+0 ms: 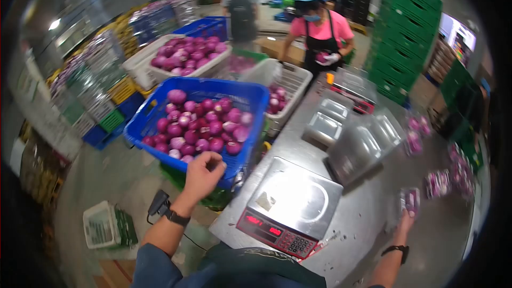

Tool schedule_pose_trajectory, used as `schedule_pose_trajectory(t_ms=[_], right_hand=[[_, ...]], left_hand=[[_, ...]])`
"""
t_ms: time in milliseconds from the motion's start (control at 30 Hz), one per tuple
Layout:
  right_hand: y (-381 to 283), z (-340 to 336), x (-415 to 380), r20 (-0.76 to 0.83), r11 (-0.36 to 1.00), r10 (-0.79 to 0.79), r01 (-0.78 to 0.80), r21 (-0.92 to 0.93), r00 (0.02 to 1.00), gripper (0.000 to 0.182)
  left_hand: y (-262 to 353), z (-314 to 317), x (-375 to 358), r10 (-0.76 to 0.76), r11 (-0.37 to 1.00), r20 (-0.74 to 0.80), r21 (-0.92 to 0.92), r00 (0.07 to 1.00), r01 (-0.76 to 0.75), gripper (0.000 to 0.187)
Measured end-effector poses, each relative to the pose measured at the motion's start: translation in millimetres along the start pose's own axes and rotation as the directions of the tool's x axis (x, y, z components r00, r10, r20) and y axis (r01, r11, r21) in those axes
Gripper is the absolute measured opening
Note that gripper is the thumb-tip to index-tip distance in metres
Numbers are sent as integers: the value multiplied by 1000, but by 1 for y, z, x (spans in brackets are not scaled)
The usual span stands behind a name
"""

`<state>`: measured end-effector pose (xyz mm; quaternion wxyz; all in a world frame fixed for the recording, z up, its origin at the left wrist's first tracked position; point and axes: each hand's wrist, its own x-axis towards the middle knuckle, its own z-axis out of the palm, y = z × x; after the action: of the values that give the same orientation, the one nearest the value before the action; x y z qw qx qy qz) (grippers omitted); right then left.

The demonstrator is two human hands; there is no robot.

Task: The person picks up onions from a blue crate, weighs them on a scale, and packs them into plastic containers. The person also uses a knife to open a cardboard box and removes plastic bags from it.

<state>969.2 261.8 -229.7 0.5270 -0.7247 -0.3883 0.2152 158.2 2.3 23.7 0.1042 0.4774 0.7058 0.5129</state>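
Note:
A blue crate [250, 96] full of peeled red onions [205, 125] stands left of the steel table [234, 224]. My left hand [204, 175] is at the crate's near rim, its fingers curled; what they hold, if anything, is hidden. At the right of the table, my right hand [406, 218] grips the near end of a clear pack of red onions [410, 200]. Between my hands lies a scale [296, 197] with a bare steel plate and a red lit display.
Stacked clear trays [365, 146] stand behind the scale, with another scale [352, 96] beyond. More onion packs [438, 183] lie at the right. A co-worker [322, 32] in a pink shirt holds an onion across the table. Green crates [402, 37] are stacked behind.

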Motion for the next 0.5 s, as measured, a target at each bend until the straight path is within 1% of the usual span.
schedule_pose_trajectory(t_ms=[33,67,100,133,167,233,267,300,333,367,400,433,467,500], right_hand=[[-20,20,14,60,998,-56,58,-39,997,57],[-47,25,28,112,990,-109,118,-78,988,53],[-82,45,13,140,983,-184,186,2,973,49],[-140,67,-16,168,965,-259,247,86,951,46],[-200,89,-47,194,938,-331,300,173,923,43],[-282,124,-99,275,879,-475,462,116,836,34],[-307,144,-116,301,812,-577,573,111,759,33],[-328,161,-132,328,731,-665,674,105,671,32],[-351,175,-153,359,650,-717,759,34,597,30],[-367,187,-172,405,554,-753,832,-34,519,30],[-374,197,-181,427,557,-739,829,-49,522,30],[-380,210,-187,529,552,-653,819,-157,541,33],[-379,218,-192,613,529,-556,808,-261,562,37],[-374,224,-192,621,524,-547,808,-269,561,37]], left_hand=[[-15,-19,10,130,975,-107,194,986,-107,16],[-21,-36,18,131,954,-149,287,980,-84,16],[-27,-50,27,137,926,-178,372,974,-62,16],[-48,-63,38,174,871,-164,485,971,-74,17],[-71,-73,48,222,832,-152,545,963,-106,19],[-106,-88,60,52,763,-101,646,994,25,24],[-99,-88,63,47,765,-98,644,994,27,24],[-93,-87,65,-84,726,-51,681,995,96,27],[-86,-86,66,-220,678,-4,719,975,156,32],[-85,-88,67,-238,679,11,717,971,158,32],[-86,-90,67,-276,643,34,749,961,158,34],[-88,-92,69,-306,607,54,780,951,151,37],[-89,-92,68,-279,615,49,776,959,139,37],[-89,-92,68,-291,618,57,773,955,142,37]])
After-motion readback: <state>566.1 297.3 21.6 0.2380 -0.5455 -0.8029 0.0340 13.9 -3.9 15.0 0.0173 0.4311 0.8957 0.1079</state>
